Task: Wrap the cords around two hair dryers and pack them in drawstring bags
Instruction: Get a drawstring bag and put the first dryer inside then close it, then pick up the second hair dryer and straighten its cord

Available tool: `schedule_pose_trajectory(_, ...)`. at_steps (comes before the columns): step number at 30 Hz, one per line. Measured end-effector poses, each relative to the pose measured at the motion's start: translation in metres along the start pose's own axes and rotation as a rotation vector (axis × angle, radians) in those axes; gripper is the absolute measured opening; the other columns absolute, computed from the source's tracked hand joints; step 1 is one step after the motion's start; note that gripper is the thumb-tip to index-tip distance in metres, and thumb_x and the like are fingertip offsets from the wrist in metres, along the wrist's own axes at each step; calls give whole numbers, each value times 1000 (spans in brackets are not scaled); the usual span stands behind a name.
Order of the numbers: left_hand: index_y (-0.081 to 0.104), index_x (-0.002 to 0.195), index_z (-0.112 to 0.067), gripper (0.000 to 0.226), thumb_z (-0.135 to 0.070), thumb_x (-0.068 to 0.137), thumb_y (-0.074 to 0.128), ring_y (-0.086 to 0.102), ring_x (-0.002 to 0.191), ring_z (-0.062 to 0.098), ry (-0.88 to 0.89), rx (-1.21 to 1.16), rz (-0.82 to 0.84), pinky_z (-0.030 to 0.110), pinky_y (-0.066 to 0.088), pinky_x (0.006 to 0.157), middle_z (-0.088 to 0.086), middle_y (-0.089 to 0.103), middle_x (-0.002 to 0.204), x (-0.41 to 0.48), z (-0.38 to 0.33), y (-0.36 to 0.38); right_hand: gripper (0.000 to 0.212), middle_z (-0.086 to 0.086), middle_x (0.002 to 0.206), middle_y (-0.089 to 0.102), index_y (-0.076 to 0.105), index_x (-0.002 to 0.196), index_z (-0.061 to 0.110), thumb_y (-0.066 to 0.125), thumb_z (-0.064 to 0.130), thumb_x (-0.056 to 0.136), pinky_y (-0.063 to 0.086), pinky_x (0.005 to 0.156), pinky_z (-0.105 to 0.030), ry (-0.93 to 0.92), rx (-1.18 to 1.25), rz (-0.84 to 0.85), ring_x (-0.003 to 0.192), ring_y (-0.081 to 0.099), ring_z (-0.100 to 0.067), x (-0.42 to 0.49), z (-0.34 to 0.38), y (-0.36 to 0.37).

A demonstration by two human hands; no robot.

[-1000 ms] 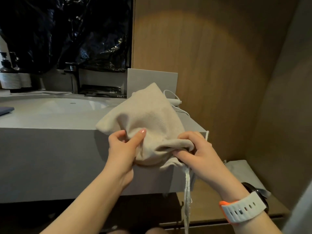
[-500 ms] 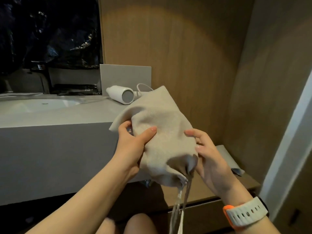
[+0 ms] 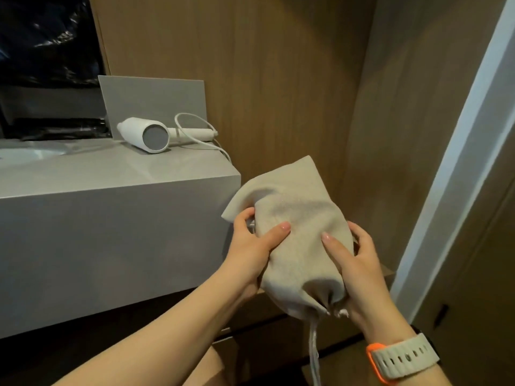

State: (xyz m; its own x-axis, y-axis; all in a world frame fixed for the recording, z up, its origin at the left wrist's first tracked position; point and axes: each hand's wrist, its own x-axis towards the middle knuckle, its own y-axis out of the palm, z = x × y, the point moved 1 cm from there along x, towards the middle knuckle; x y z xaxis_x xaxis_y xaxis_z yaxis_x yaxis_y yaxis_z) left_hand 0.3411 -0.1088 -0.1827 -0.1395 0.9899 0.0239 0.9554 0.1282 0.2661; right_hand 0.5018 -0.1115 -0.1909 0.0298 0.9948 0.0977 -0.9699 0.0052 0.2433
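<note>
I've got one view: head cam, wide-angle, worn by the person, pitched forward and down. Very close in: left hand [image 3: 250, 246] and right hand [image 3: 359, 263] sit lower centre, holding the beige fabric drawstring bag [image 3: 295, 207]. Grey stone bench [image 3: 111, 174] runs off left, seen from just above its top. Lens faces a brown wooden wall panel [image 3: 278, 79]; white door frame [image 3: 457, 168] leans at right edge.

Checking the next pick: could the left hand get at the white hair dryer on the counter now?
Likely yes once freed: the left hand grips the drawstring bag, but the hair dryer lies uncovered.
</note>
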Motion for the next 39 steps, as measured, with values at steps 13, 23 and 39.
schedule_pose_trajectory(13, 30, 139, -26, 79, -24, 76, 76, 54, 113, 26, -287, 137, 63, 50, 48, 95, 4, 46, 131, 73, 102, -6, 26, -6, 93, 65, 55, 106, 14, 64, 4, 83, 48, 58, -28, 277, -64, -123, 81, 63, -19, 64, -101, -44)
schedule_pose_trajectory(23, 28, 140, -28, 79, -19, 77, 75, 50, 115, 21, -397, 205, -88, 42, 47, 98, -2, 44, 125, 139, 190, -11, 21, -4, 92, 68, 58, 101, 18, 58, 1, 87, 56, 56, -26, 479, 33, -172, 81, 67, -18, 120, -191, -57)
schedule_pose_trajectory(39, 32, 141, -23, 62, -12, 86, 60, 46, 119, 15, -373, 423, -250, 32, 40, 100, -4, 47, 126, 211, 283, -9, 36, -15, 113, 63, 53, 118, 14, 53, -3, 86, 52, 88, -45, 537, -41, -254, 100, 62, -30, 217, -284, -68)
